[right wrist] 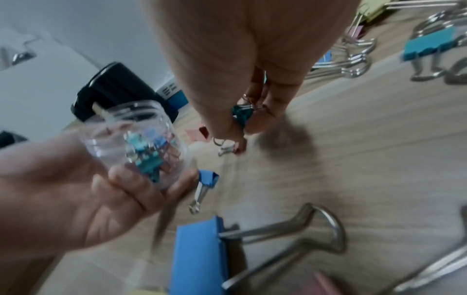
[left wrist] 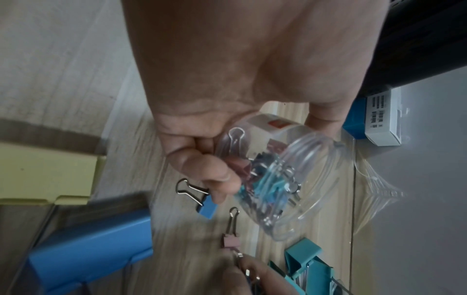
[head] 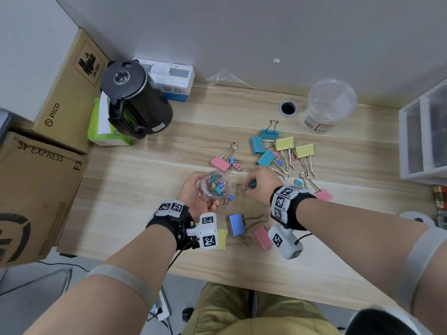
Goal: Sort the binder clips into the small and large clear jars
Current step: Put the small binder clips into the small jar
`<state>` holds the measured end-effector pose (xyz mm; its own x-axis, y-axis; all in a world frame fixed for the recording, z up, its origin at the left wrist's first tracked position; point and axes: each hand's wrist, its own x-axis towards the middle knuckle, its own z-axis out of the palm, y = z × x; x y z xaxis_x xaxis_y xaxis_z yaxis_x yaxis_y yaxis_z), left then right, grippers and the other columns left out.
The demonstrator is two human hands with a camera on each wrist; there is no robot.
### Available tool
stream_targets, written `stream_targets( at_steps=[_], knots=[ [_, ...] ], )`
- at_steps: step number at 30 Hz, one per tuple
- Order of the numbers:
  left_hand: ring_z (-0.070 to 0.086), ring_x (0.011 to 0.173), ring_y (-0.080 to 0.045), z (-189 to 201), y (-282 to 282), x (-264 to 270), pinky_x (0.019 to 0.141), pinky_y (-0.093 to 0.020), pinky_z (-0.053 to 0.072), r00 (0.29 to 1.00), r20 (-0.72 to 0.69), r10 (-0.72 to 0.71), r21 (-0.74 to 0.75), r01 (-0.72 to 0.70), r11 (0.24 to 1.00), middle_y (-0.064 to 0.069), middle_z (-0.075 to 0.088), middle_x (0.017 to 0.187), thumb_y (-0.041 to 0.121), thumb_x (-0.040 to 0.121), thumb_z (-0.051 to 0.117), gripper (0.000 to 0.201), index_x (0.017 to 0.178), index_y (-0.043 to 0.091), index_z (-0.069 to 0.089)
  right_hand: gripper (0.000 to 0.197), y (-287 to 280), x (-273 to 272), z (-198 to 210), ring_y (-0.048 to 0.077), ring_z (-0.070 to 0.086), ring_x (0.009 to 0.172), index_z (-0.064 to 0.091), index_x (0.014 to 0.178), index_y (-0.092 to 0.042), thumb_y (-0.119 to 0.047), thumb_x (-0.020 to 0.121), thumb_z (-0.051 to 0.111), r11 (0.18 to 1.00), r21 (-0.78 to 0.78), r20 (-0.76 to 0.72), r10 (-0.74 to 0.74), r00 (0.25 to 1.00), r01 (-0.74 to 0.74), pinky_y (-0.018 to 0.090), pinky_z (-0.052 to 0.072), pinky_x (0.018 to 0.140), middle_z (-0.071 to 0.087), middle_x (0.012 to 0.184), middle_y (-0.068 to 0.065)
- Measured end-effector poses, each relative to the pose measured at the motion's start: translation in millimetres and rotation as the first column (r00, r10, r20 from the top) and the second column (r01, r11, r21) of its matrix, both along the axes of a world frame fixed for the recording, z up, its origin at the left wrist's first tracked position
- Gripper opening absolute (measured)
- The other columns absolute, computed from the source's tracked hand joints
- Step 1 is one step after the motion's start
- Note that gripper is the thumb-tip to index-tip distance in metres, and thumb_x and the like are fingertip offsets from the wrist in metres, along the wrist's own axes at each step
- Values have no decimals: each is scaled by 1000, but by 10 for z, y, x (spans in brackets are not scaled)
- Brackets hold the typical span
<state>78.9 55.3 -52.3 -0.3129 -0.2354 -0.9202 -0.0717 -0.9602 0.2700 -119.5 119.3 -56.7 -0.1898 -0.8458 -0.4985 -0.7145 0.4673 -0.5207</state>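
Observation:
My left hand (head: 197,192) grips the small clear jar (head: 214,186), tilted with its mouth toward my right hand and holding several small coloured clips (left wrist: 265,179). Just right of it, my right hand (head: 251,184) pinches a small teal clip (right wrist: 241,115); a small pink clip (left wrist: 230,239) hangs at its fingertips. A small blue clip (head: 228,199) lies on the desk under the jar. The large clear jar (head: 329,105) stands at the back right. Large clips lie scattered: a teal and yellow cluster (head: 275,146), a pink one (head: 220,163), and a blue one (head: 235,223) near my wrists.
A black kettle (head: 135,100) and a green tissue pack (head: 101,131) stand at the back left, beside cardboard boxes (head: 36,189). A white drawer unit (head: 425,136) lines the right edge. A round cable hole (head: 288,108) sits near the large jar.

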Motion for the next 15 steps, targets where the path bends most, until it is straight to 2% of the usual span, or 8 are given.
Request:
stream_targets(
  at_steps=[3, 7, 9, 10, 12, 14, 15],
  knots=[
    [51, 52, -18, 34, -3, -14, 48, -23, 42, 1000, 29, 7, -31, -6, 1000, -22, 59, 108, 50, 88, 50, 55, 104, 1, 68, 11, -50, -63, 196, 14, 60, 81, 77, 89, -14, -15, 78, 75, 993, -34, 90, -106, 990, 109, 24, 48, 72, 70, 89, -1],
    [49, 49, -19, 124, 0, -92, 46, -22, 39, 999, 36, -8, -39, 9, 999, -16, 62, 80, 47, 90, 47, 50, 90, 2, 68, 9, -203, -47, 521, 16, 65, 66, 74, 86, -20, -14, 80, 75, 989, -59, 335, -109, 936, 136, 27, 53, 63, 71, 76, 0],
    [51, 46, -19, 171, -1, -147, 43, -20, 40, 1000, 19, -11, -43, 11, 999, -12, 64, 69, 44, 87, 50, 45, 82, 3, 70, 13, -258, 43, 609, 7, 63, 55, 72, 81, -26, -13, 80, 77, 991, -98, 371, -52, 927, 95, 28, 54, 59, 67, 67, -8],
    [52, 44, -20, 192, -2, -177, 42, -20, 41, 1000, 6, -18, -45, 18, 999, -11, 66, 67, 42, 82, 54, 42, 77, 5, 72, 12, -279, 97, 599, 2, 62, 59, 74, 83, -26, -16, 79, 78, 990, -121, 342, -21, 940, 66, 27, 53, 62, 66, 70, -10],
    [56, 44, -20, 209, -2, -218, 42, -21, 44, 1000, -18, -18, -42, 18, 999, -10, 67, 65, 41, 70, 60, 35, 72, 8, 72, 18, -286, 194, 553, 6, 66, 78, 76, 92, -28, -27, 75, 80, 990, -140, 278, 22, 960, 18, 30, 55, 76, 69, 86, -10],
    [56, 45, -19, 185, -3, -224, 43, -22, 46, 1000, -27, 13, -32, -14, 999, -7, 63, 64, 40, 70, 62, 32, 76, 10, 70, 26, -251, 275, 549, 10, 68, 85, 75, 98, -33, -32, 72, 78, 991, -133, 277, 33, 960, 4, 33, 58, 82, 71, 94, -10],
    [55, 47, -19, 172, 0, -212, 44, -22, 46, 999, -28, 30, -26, -31, 999, -6, 61, 64, 40, 74, 61, 31, 77, 11, 69, 28, -228, 300, 550, 8, 68, 87, 75, 102, -32, -27, 74, 75, 991, -131, 308, 36, 951, 5, 28, 58, 82, 73, 98, -8]
  ],
)
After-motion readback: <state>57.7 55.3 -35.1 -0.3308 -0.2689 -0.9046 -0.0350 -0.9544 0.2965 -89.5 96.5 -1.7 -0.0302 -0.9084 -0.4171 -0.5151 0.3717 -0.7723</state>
